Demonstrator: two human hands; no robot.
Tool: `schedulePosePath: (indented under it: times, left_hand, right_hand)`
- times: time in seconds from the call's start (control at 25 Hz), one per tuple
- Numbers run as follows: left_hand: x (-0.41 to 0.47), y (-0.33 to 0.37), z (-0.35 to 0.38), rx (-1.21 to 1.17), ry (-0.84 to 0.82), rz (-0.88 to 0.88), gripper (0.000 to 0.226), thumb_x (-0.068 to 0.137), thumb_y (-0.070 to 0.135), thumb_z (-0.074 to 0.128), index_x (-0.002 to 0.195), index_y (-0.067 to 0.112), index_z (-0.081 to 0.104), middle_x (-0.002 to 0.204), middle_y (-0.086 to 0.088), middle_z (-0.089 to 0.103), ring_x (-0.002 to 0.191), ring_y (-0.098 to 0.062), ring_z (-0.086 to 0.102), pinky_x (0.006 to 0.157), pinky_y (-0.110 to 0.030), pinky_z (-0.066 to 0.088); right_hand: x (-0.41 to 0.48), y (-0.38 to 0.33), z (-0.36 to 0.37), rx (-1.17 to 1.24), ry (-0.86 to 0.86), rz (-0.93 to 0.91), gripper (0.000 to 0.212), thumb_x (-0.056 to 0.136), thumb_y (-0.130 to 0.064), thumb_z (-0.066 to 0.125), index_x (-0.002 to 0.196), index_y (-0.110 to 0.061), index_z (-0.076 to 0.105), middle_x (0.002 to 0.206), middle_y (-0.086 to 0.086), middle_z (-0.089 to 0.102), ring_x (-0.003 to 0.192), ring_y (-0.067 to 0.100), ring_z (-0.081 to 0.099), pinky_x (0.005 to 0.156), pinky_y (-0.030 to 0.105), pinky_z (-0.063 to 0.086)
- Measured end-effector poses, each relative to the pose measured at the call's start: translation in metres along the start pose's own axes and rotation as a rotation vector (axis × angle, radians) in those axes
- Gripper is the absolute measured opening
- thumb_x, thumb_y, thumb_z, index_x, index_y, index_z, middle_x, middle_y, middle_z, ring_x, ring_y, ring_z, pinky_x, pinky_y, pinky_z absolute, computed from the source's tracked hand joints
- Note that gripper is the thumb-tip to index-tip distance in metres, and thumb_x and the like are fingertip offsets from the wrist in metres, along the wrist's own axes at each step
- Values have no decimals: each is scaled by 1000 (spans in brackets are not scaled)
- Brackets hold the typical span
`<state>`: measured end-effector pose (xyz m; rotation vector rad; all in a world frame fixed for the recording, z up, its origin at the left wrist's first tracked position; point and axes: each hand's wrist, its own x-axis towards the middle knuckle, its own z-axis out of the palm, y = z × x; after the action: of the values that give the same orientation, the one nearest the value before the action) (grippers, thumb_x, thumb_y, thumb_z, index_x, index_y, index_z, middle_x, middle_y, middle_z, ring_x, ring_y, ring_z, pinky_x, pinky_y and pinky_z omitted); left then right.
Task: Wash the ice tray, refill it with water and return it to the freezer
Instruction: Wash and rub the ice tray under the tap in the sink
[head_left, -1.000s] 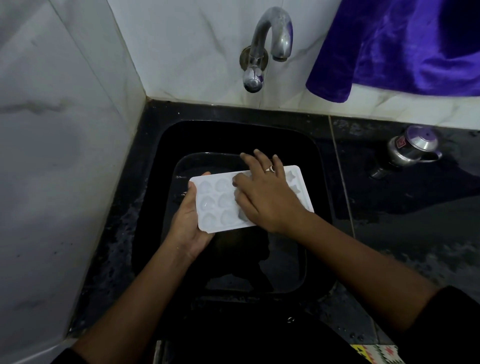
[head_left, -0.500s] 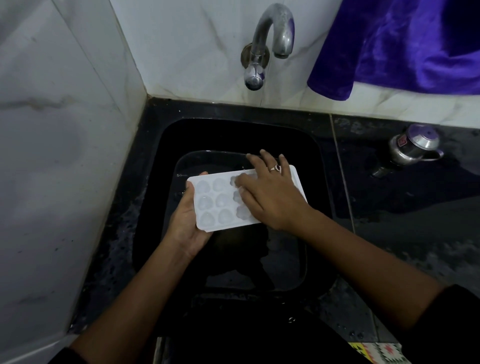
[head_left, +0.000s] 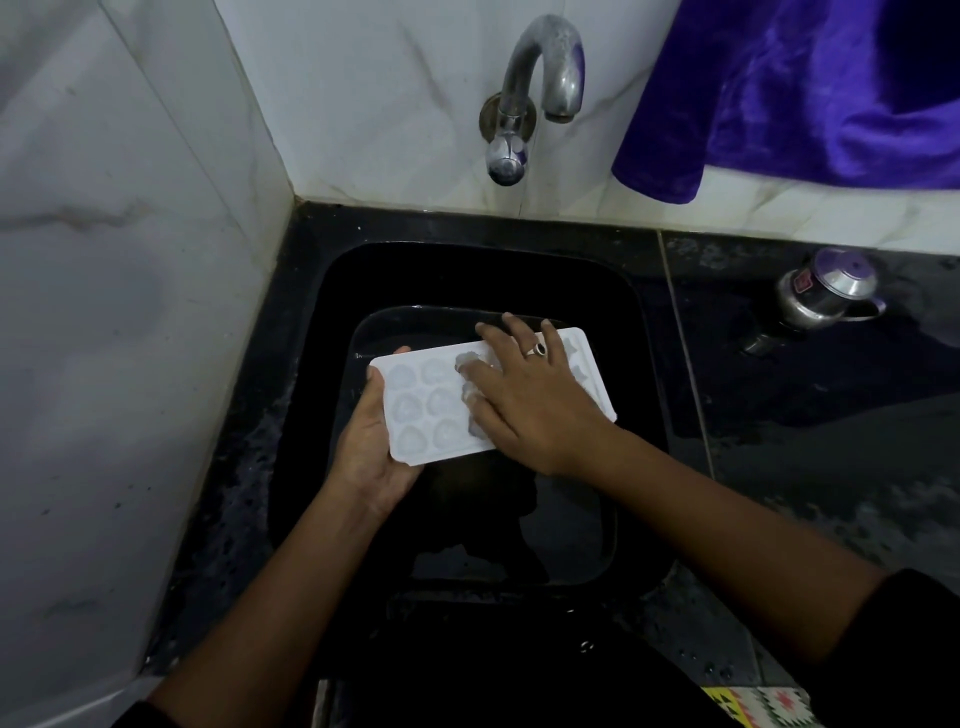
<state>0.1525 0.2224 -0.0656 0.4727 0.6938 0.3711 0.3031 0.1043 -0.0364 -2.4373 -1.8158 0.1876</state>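
Blk sink (head_left: 467, 270), ice tray (head_left: 415, 405) – prob. wet counter (head_left: 831, 441)

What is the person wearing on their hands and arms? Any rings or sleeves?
The right hand wears a silver ring with a dark stone. No ring shows on the left hand. Both forearms are bare, and a black sleeve begins high up the right arm.

We list: ice tray (head_left: 415, 410) white | sink (head_left: 467, 275) black | wall tiles (head_left: 130, 260) white, grey-veined marble | hanging cloth (head_left: 805, 93) deep violet | tap (head_left: 540, 78) silver-grey | small pot (head_left: 826, 296) steel, purple lid, red label | mat corner (head_left: 758, 706) yellow, green, pink geometric print
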Motion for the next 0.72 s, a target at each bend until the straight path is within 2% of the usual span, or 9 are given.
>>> schedulePosePath:
  times: [0.08,0.16,0.24,0.32,0.4,0.52,0.64,0.72]
  left_hand:
    - [0,2,-2,12,-7,11,51,112,51,32,149,24,54,132,-14,73,111,-32,75,80,-50,65]
    - [3,-3,-4,22,4,-3,54,112,52,32,155,24,49,142,-15,67,125,-36,68,93,-55,62]
    - [5,-4,-5,-2,-14,-29,56,112,54,33,159,24,44,149,-17,61,136,-40,60,105,-61,53]
    - [5,-1,-8,-6,-12,-21,55,112,54,33,156,24,47,147,-17,63,130,-38,65,101,-59,57]
    - [5,0,-8,0,-26,-10,55,112,53,34,156,23,47,146,-16,64,127,-37,66,95,-56,60]
    - [4,-6,-4,3,-19,-25,57,112,52,33,159,21,43,148,-17,62,136,-40,59,103,-59,56]
    - [2,-3,-1,-11,-12,-8,53,112,51,33,154,23,49,139,-15,69,120,-35,71,91,-55,63]
    - [2,-2,-1,-3,-14,-9,52,112,51,34,154,24,50,139,-15,69,116,-34,73,87,-52,64]
  right_hand:
    - [0,8,-2,-7,10,7,54,102,-48,23,141,-31,56,164,17,31,155,41,16,124,66,5]
    - [5,5,-5,7,29,55,52,101,-47,24,134,-29,60,163,17,33,155,41,18,123,66,7]
    - [6,-3,-1,10,12,49,51,102,-47,24,135,-26,57,164,17,32,156,39,17,124,65,7]
    - [0,1,1,-1,-3,1,53,102,-48,24,142,-28,53,165,16,30,156,40,16,124,66,5]
    - [-1,8,-3,5,21,24,54,101,-49,23,140,-32,56,164,16,32,155,40,17,123,66,6]
    - [5,-1,-4,33,24,77,50,101,-47,25,132,-27,58,163,17,33,155,40,18,124,64,7]
    - [-3,2,2,5,-2,-3,52,103,-47,25,142,-27,53,164,17,30,156,40,17,124,65,6]
    - [-3,12,-3,6,11,18,51,102,-48,25,140,-31,55,164,17,32,155,40,18,124,66,6]
